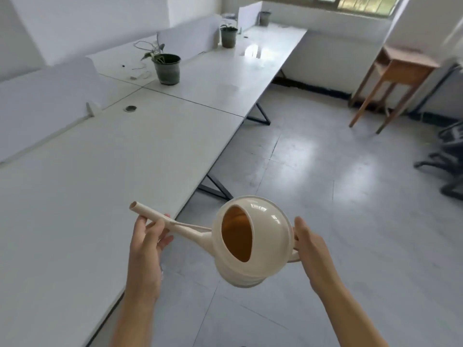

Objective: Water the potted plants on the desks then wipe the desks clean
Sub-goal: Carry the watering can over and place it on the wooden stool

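A cream round watering can (265,236) hangs in the air in front of me, beside the near desk's edge, its opening facing me and its long spout pointing left. My left hand (146,240) holds the spout from below. My right hand (309,244) grips the handle at the can's right side. Along the row of white desks (105,171) stand three potted plants: a dark pot with trailing leaves (167,68), a second pot (228,36) farther back, and a third (265,18) near the window.
White dividers (42,101) run along the desks' left side. Small bits and a cable grommet (130,108) lie on the desktops. A wooden side table (398,71) stands at the right wall, and a black office chair (448,156) at the far right. Grey tiled floor lies to the right.
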### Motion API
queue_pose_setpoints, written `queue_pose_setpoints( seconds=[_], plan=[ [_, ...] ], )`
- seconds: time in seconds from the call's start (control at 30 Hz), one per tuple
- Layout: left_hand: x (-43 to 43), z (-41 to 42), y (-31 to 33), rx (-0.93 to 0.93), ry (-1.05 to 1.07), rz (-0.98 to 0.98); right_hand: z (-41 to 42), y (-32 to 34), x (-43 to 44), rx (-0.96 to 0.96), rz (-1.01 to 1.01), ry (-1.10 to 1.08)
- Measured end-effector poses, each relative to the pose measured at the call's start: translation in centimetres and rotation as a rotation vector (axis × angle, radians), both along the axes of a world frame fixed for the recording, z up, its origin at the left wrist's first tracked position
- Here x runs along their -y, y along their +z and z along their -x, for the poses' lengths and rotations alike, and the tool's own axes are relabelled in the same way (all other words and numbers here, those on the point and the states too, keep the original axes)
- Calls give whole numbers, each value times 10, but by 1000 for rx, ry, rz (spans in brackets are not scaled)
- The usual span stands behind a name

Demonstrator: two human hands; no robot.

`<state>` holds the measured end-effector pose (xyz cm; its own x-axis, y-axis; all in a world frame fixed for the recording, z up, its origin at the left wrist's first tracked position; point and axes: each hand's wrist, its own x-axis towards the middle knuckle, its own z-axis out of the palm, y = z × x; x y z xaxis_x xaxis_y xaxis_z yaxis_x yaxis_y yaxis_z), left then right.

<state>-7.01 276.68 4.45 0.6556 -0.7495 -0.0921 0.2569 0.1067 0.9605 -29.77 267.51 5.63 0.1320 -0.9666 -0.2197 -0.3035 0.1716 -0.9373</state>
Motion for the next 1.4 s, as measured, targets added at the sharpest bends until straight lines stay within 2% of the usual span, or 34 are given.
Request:
queue_pose_setpoints(
  seconds=[0.3,0.53,0.9,1.13,1.4],
  plan=[
    [95,171,5,30,-352,-73,181,10,18,-28,11,-449],
    [169,255,2,86,-615,-115,264,1,42,-40,-46,-715],
    [329,357,-2,127,-693,-74,362,-6,169,-171,-73,-826],
    [438,436,3,115,-718,-122,431,-2,275,-269,-73,-847],
    [544,528,-2,176,-638,-119,526,-5,388,-199,-21,-807]
  ],
)
